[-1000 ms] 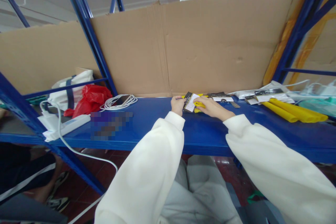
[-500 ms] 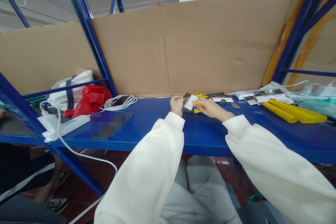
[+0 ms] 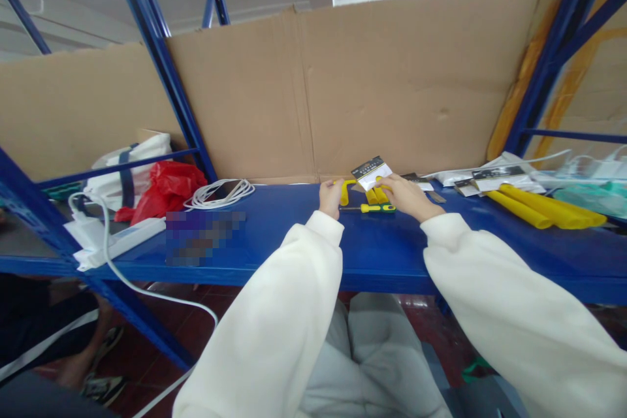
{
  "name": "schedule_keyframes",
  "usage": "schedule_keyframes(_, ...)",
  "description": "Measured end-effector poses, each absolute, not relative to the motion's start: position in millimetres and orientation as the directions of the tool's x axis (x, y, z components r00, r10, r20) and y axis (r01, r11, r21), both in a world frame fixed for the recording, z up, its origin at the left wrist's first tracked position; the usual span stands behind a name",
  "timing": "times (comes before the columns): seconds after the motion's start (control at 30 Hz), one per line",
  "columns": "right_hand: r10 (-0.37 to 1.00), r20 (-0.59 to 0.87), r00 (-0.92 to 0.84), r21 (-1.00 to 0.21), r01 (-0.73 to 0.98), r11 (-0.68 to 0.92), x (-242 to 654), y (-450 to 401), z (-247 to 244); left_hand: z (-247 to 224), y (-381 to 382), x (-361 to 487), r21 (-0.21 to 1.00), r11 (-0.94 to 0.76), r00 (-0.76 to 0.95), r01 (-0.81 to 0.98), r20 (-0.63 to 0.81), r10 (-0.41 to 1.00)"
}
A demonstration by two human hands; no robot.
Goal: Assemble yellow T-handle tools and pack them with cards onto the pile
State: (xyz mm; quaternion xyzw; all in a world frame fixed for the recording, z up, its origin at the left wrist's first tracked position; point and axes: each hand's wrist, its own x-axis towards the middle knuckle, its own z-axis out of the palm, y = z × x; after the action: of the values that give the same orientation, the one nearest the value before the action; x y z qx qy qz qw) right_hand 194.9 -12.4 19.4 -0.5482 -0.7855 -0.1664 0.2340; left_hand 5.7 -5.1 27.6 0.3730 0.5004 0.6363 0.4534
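Observation:
My right hand [image 3: 404,196] is closed on the lower right corner of a small white packet with a black printed header [image 3: 371,173], which is tilted up above the shelf. Something yellow shows at its fingertips. My left hand [image 3: 331,197] is to the left of the packet, its fingers curled together; a yellow piece [image 3: 344,192] is right beside them, and whether they grip it is unclear. Below the packet lie short yellow pieces [image 3: 376,196]. A screwdriver with a yellow and green handle [image 3: 377,208] lies in front of them, its shaft pointing left.
Yellow tubes [image 3: 548,206] and packets [image 3: 499,173] lie to the right on the blue shelf [image 3: 294,241]. Left are a coiled white cable [image 3: 220,192], a red bag [image 3: 169,186] and a power strip [image 3: 122,238]. Cardboard [image 3: 392,85] stands behind. Another person's leg is at lower left.
My left hand has come away from the packet. My right hand has turned the packet and lifted it up and to the right, uncovering the yellow pieces and the screwdriver.

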Motion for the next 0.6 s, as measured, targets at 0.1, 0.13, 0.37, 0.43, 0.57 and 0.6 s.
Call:
schedule_keyframes(0.1, 0.788, 0.576, -0.22, 0.048, 0.97, 0.237, 210, -13, 27, 30, -9, 6, 0.978, -0.071, -0.288, -0.194, 0.012, 0.957)
schedule_keyframes(0.13, 0.784, 0.588, -0.198, 0.061, 0.978, 0.201, 218, -13, 31, 30, -10, 7, 0.979, -0.066, -0.286, -0.193, 0.008, 0.958)
schedule_keyframes(0.37, 0.883, 0.456, 0.113, 0.07, 0.984, -0.162, 304, -32, 65, 32, -10, 8, 0.984, -0.043, -0.263, -0.174, -0.005, 0.965)
schedule_keyframes(0.43, 0.884, 0.42, 0.207, 0.064, 0.965, -0.256, 332, -39, 70, 31, -10, 9, 0.984, -0.044, -0.27, -0.175, -0.005, 0.963)
schedule_keyframes(0.57, 0.853, 0.379, 0.358, 0.064, 0.91, -0.41, 384, -45, 69, 30, -9, 10, 0.983, -0.043, -0.29, -0.18, -0.012, 0.957)
schedule_keyframes(0.6, 0.848, 0.36, 0.388, 0.063, 0.897, -0.438, 395, -45, 67, 30, -8, 10, 0.983, -0.042, -0.292, -0.176, -0.011, 0.957)
